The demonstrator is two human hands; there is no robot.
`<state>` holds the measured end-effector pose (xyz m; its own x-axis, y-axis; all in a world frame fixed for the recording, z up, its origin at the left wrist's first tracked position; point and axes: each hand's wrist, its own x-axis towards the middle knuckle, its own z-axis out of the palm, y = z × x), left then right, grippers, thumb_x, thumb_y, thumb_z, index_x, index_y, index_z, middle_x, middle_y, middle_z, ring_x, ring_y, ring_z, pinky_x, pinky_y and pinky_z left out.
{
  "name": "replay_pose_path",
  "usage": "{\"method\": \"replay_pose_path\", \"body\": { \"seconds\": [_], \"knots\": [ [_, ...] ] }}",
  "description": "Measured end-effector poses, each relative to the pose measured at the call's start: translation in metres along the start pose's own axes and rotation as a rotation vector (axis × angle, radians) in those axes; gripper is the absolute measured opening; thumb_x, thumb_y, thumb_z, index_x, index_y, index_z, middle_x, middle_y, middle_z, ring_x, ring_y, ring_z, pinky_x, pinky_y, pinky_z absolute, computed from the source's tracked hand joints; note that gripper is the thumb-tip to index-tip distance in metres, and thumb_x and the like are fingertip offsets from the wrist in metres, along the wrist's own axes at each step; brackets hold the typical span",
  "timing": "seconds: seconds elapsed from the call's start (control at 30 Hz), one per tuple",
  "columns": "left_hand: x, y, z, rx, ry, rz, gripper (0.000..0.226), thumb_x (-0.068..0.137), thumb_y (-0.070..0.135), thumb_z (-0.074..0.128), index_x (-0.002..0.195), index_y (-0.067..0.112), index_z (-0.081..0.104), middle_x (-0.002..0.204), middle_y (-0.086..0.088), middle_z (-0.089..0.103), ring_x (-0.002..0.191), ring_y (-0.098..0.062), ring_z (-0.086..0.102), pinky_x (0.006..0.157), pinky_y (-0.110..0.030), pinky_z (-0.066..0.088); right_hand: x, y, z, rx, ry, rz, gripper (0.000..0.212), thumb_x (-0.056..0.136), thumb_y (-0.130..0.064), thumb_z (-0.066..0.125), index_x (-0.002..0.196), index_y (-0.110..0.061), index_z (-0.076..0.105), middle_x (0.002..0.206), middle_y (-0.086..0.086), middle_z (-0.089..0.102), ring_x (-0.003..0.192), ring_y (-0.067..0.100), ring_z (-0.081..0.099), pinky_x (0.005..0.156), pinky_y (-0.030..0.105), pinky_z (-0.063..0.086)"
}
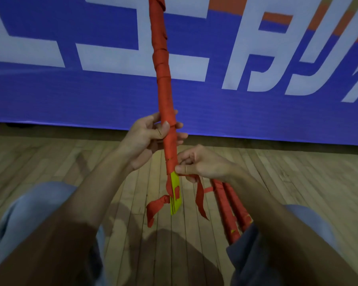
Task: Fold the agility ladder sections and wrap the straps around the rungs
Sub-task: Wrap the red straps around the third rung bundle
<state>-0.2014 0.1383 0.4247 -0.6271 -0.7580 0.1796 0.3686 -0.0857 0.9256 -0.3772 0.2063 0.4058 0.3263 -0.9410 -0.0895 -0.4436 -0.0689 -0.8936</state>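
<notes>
A long bundle of stacked rungs [163, 79] stands almost upright in front of me, wound from top to near the bottom in red strap. My left hand [147, 137] grips the wrapped bundle at mid-height. Just below it, my right hand [203, 164] pinches the red strap [199, 193] against the bundle's lower part, and the strap's loose end hangs down from my fingers. The bare yellow rung ends [175, 195] stick out under the wrapping. A second red strap tail [154, 209] dangles from them on the left.
Two more red-wrapped rung bundles [232, 209] lie on the wooden floor [132, 203] by my right knee. A blue banner with large white letters [70, 89] stands along the floor ahead. My knees in light jeans frame both sides.
</notes>
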Motion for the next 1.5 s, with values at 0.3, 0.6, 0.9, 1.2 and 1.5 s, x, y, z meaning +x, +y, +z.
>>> {"method": "replay_pose_path", "body": {
  "seconds": [0.3, 0.6, 0.9, 1.2, 1.5],
  "knots": [
    [0.009, -0.012, 0.002, 0.285, 0.312, 0.030, 0.042, 0.090, 0.000, 0.061, 0.130, 0.009, 0.050, 0.104, -0.007, 0.064, 0.088, -0.026, 0.072, 0.088, -0.046, 0.056, 0.007, 0.001, 0.008, -0.160, 0.194, 0.087, 0.013, 0.094, -0.010, 0.059, 0.092, -0.008, 0.072, 0.058, -0.015, 0.067, 0.040, 0.010, 0.053, 0.043, 0.022, 0.043],
    [0.009, -0.018, 0.007, 0.738, 0.645, 0.135, 0.060, 0.082, 0.035, 0.076, 0.131, 0.012, 0.049, 0.087, 0.015, 0.055, 0.078, -0.007, 0.056, 0.072, -0.023, 0.045, 0.019, 0.006, 0.036, -0.350, 0.280, -0.032, 0.012, 0.084, -0.018, 0.075, 0.078, -0.020, 0.065, 0.073, -0.010, 0.067, 0.066, -0.002, 0.062, 0.066, 0.016, 0.048],
    [0.006, 0.003, 0.007, 0.223, 0.395, 0.106, 0.036, 0.091, 0.013, 0.063, 0.126, 0.013, 0.056, 0.086, 0.002, 0.064, 0.069, -0.003, 0.065, 0.056, -0.021, 0.052, 0.014, 0.011, 0.017, 0.044, 0.164, -0.160, 0.017, 0.083, -0.011, 0.067, 0.094, -0.025, 0.066, 0.084, -0.012, 0.072, 0.082, 0.003, 0.067, 0.077, 0.023, 0.049],
    [0.003, 0.002, -0.004, -0.194, -0.148, -0.030, 0.071, 0.070, 0.027, 0.082, 0.132, 0.009, 0.053, 0.123, -0.015, 0.063, 0.109, -0.031, 0.065, 0.093, -0.038, 0.054, 0.002, 0.008, -0.001, 0.235, -0.140, -0.229, 0.016, 0.087, -0.015, 0.065, 0.102, -0.012, 0.061, 0.075, -0.003, 0.060, 0.053, 0.007, 0.043, 0.048, 0.019, 0.035],
    [0.004, -0.004, -0.001, 0.093, 0.181, -0.056, 0.032, 0.087, 0.006, 0.060, 0.119, 0.009, 0.057, 0.101, -0.009, 0.067, 0.091, -0.028, 0.072, 0.081, -0.038, 0.059, 0.004, 0.003, 0.004, -0.069, 0.123, 0.027, 0.008, 0.089, -0.004, 0.067, 0.097, -0.003, 0.070, 0.065, 0.001, 0.069, 0.038, 0.008, 0.051, 0.042, 0.021, 0.043]
  ]
}}
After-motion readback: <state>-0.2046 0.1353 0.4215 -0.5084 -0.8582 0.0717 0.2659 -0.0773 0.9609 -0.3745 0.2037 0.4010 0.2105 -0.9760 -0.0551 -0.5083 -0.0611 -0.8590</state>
